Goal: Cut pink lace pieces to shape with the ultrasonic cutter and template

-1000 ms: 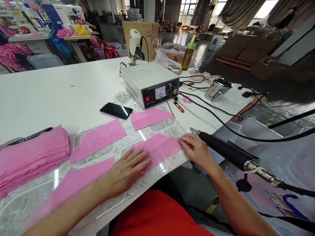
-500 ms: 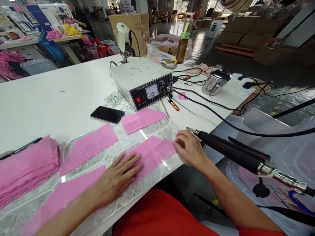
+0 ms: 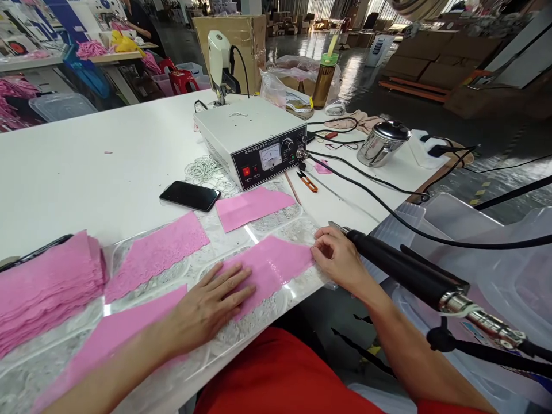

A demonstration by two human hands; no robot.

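Note:
A pink fabric piece [image 3: 276,261] lies on the patterned mat near the table's front edge. My left hand [image 3: 215,302] rests flat on its left part, fingers spread. At the right tip of that piece, my right hand [image 3: 334,253] pinches the corner between thumb and finger. Just beyond the right hand is a black-handled tool [image 3: 397,267] with a metal tip, its cable running right. More pink pieces [image 3: 254,207] lie flat behind and to the left [image 3: 159,250], and another [image 3: 125,322] is partly under my left forearm.
A stack of pink fabric [image 3: 47,287] is at far left. Behind the pieces are a phone [image 3: 190,196], a control box [image 3: 259,144], orange snips [image 3: 307,181] and a metal cup [image 3: 383,142]. Plastic bins [image 3: 466,224] stand at right. A person [image 3: 144,29] is at another table.
The view has shifted slightly. Both hands keep the same hold on the fabric piece, and the black-handled tool has tilted a little at its rear end.

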